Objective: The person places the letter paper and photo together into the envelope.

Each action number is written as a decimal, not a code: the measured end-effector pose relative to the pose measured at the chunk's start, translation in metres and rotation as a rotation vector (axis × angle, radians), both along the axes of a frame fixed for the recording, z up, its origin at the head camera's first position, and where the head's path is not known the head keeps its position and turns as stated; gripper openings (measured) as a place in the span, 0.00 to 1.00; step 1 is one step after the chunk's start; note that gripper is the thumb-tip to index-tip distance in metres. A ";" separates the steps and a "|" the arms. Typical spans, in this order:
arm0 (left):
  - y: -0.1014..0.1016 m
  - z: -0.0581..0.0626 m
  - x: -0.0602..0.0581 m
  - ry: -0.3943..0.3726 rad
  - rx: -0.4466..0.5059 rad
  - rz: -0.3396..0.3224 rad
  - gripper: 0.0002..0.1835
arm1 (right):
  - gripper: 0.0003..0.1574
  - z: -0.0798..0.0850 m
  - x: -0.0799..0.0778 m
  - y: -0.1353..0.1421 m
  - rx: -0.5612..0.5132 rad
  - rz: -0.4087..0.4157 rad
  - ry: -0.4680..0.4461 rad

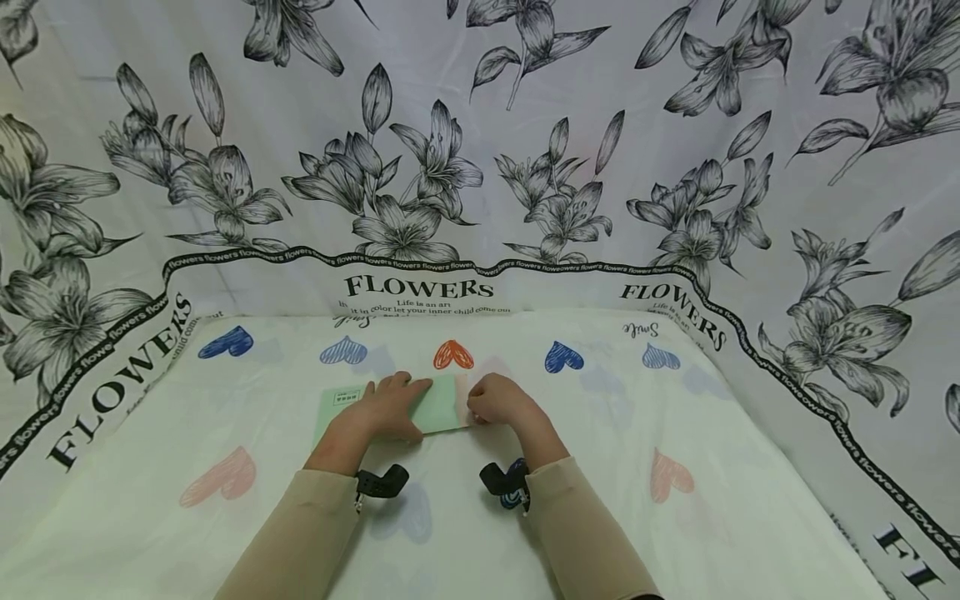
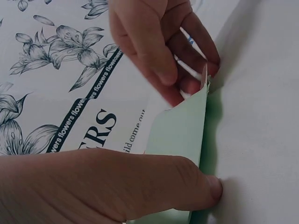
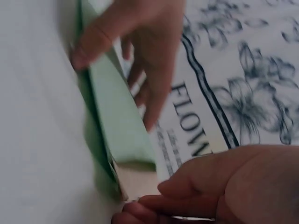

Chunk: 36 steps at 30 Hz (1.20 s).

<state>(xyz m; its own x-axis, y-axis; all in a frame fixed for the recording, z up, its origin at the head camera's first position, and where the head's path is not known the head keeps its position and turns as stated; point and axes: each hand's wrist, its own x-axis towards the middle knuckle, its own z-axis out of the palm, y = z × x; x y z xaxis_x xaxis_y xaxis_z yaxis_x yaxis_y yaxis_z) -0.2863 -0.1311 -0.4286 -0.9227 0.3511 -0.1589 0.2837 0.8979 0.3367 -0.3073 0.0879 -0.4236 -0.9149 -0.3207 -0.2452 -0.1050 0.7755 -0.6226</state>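
Observation:
A pale green paper envelope (image 1: 438, 407) lies lengthwise across the cloth, with a small printed box at its left part. At its right end shows a pinkish-beige strip (image 3: 138, 179). My left hand (image 1: 386, 408) spans the envelope from above and grips it, thumb at the near long edge and fingers toward the far one. My right hand (image 1: 501, 400) pinches the beige end with thumb and curled fingers. In the left wrist view, the green side (image 2: 175, 133) stands tilted with a shadow beneath. The right fingertips are partly hidden behind the end.
A white cloth (image 1: 600, 525) printed with coloured hearts covers the table. Behind it and at both sides hangs a white curtain (image 1: 480, 225) with black flower drawings and lettering. Black camera straps (image 1: 382, 482) sit on both wrists over beige sleeves.

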 end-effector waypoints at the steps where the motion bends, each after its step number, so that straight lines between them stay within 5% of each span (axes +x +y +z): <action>1: 0.000 0.000 0.000 -0.001 0.000 0.000 0.48 | 0.13 0.000 0.002 -0.004 0.001 0.031 0.012; 4: 0.000 -0.001 0.000 -0.002 0.003 0.000 0.49 | 0.14 0.002 0.004 -0.009 -0.010 0.059 0.001; 15: -0.001 -0.001 0.000 0.004 0.009 -0.006 0.48 | 0.15 0.000 -0.008 0.018 -0.032 -0.065 -0.094; 27: -0.001 -0.001 0.002 0.002 0.011 0.000 0.48 | 0.23 0.000 0.006 -0.011 0.076 0.120 0.052; 36: 0.000 -0.001 0.001 -0.022 0.001 0.010 0.48 | 0.24 0.002 0.002 0.004 0.061 0.069 -0.003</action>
<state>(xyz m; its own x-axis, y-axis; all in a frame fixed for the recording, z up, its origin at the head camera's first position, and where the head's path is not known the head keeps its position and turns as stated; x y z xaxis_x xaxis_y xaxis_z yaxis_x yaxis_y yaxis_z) -0.2857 -0.1312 -0.4294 -0.9225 0.3423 -0.1786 0.2674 0.9001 0.3438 -0.3056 0.0919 -0.4216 -0.8906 -0.3670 -0.2686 -0.1577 0.8031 -0.5746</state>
